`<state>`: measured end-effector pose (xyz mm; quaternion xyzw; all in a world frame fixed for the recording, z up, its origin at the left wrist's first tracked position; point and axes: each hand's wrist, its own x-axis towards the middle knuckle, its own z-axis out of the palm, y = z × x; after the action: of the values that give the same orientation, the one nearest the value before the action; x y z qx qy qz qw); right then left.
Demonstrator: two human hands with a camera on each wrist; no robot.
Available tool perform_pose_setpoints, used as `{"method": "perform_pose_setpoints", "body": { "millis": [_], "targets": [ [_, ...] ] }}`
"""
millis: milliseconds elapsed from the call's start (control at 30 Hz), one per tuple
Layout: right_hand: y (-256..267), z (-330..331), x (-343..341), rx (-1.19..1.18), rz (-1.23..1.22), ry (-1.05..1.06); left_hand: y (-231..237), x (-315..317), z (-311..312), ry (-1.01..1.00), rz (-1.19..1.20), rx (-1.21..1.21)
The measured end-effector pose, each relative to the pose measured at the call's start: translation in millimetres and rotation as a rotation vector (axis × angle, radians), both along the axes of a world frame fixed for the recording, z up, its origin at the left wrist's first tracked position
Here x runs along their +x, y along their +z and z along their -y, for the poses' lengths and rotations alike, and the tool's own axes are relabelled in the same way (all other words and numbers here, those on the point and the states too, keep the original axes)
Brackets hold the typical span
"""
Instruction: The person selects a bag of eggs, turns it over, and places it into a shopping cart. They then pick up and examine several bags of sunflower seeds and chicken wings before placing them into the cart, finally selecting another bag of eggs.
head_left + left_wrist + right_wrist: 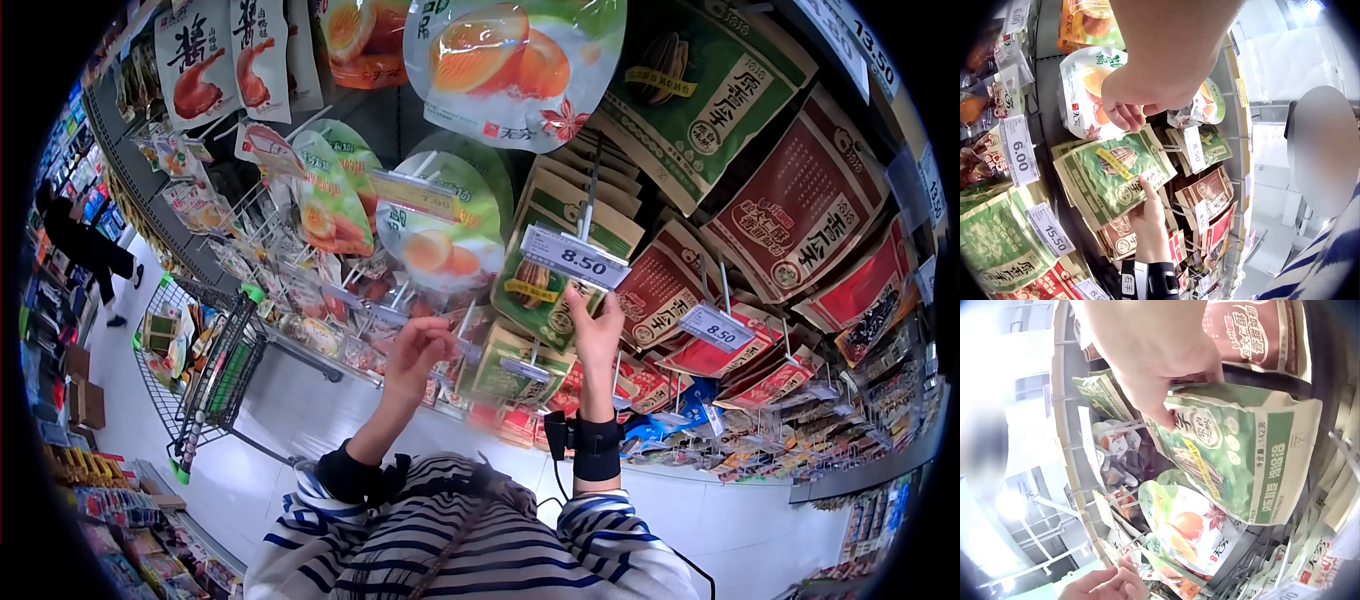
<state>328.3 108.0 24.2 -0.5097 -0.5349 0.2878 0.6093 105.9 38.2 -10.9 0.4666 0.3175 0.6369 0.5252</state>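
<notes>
My right hand (pixel 597 335) pinches the edge of a green and tan bag of sunflower seeds (pixel 1100 178), thumb on its printed front. In the head view this bag lies partly behind an 8.50 price tag (pixel 575 257), in front of more bags of its kind. The right wrist view shows the bag (pixel 1241 459) at a tilt, with the fingers hidden behind its edge. To the left, my left hand (pixel 412 355) hangs loosely curled with nothing in it. Its fingers overlap the bag's top corner in the left wrist view.
Red-brown seed bags (pixel 800 195) hang on the right. White and green bags with egg pictures (pixel 445 235) hang on the left. Metal hooks with price tags jut from the rack. A shopping cart (pixel 205 360) with goods stands at left, and a person (pixel 85 240) is in the aisle beyond.
</notes>
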Motion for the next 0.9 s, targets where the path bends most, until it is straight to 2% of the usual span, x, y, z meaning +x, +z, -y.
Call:
{"method": "perform_pose_setpoints", "body": {
  "millis": [67,167,267,400,433,533,567,667,700,800,900],
  "targets": [
    [8,17,4,0.049,-0.018,0.044,-2,-1,0,0.007,0.001,0.001],
    [15,43,9,-0.013,0.013,0.075,-4,-5,0,-0.018,-0.009,0.041],
    [19,66,11,-0.036,-0.120,0.229,9,-2,1,0.042,-0.064,-0.020],
    [13,81,4,-0.160,-0.239,0.345,9,-5,-1,-0.119,-0.127,-0.049],
    [6,80,3,-0.169,-0.235,0.373,13,-6,2,-0.203,-0.123,-0.127],
    [-14,77,-2,-0.323,-0.343,0.391,10,-2,13,-0.269,-0.176,-0.192],
    [-19,77,-3,-0.353,-0.376,0.408,10,-2,14,-0.429,-0.088,-0.163],
    [-20,78,-8,-0.423,-0.412,0.420,17,-3,26,-0.456,-0.137,-0.179],
    [-19,79,-10,-0.406,-0.445,0.448,19,-5,27,-0.442,-0.146,-0.243],
    [-10,86,-14,-0.371,-0.529,0.511,20,-10,28,-0.375,-0.168,-0.221],
    [-9,96,-10,-0.370,-0.410,0.629,26,-14,32,-0.373,-0.062,-0.268]
  ]
}}
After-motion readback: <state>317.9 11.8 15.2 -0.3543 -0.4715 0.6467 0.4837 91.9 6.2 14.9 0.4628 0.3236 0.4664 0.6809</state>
